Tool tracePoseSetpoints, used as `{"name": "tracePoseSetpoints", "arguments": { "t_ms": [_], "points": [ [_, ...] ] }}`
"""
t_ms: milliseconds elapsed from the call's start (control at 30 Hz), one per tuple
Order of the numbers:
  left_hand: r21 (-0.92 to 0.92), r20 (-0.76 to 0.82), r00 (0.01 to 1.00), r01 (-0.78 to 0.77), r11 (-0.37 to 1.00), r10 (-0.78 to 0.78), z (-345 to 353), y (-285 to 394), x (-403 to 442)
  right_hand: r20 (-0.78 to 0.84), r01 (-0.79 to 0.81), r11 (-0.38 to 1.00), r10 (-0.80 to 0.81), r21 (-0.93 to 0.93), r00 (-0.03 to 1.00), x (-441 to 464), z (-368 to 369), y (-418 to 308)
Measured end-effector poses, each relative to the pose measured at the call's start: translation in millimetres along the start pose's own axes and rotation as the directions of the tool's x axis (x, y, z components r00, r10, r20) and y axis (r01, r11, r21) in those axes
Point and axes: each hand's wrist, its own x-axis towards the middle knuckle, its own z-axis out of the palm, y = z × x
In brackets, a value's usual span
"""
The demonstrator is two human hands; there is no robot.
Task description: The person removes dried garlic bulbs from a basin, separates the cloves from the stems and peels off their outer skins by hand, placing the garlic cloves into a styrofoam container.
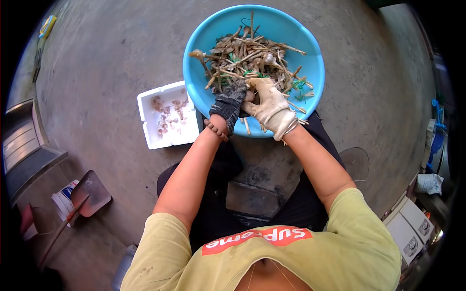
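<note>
A light blue basin (310,43) holds a heap of dried garlic (242,53) with stalks, bulbs and green ties. Over its near side my two gloved hands meet. My left hand (230,101), in a dark grey knit glove, is closed with its fingers against a garlic bulb (250,95). From the other side my right hand (269,102), in a cream-white glove, curls thumb and fingers around that same bulb. The gloves hide most of the bulb. To the left of the basin stands a white foam box (167,138) with scattered garlic cloves (170,115) inside.
Concrete floor (121,53) surrounds the basin. At lower left a shovel (91,194) leans by a white bucket (63,201). A round lid-like disc (355,162) lies to the right of my leg. A white two-burner-like appliance (410,225) stands at the right edge.
</note>
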Motion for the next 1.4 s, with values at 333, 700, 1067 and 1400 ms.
{"name": "tracePoseSetpoints", "arguments": {
  "t_ms": [333,700,1067,1400],
  "points": [
    [0.226,-0.024,0.999,0.033,0.974,-0.028,26.6,-8.5,-2.6,-0.123,0.06,0.98,-0.084,-0.192,0.989,-3.3,7.4,2.6],
    [0.195,-0.079,0.995,0.071,0.978,-0.056,18.8,10.2,-10.5,-0.225,0.076,0.99,-0.101,-0.116,0.969,-4.6,12.9,-5.2],
    [0.191,-0.024,0.991,0.135,0.972,-0.133,16.2,12.9,-6.9,-0.218,0.013,0.998,-0.026,-0.061,0.976,-6.0,10.1,-10.1],
    [0.106,0.044,0.966,0.247,0.963,-0.253,3.7,-6.2,-4.4,-0.157,0.093,0.996,-0.09,0.011,0.983,-5.6,8.9,-11.3]
  ]
}}
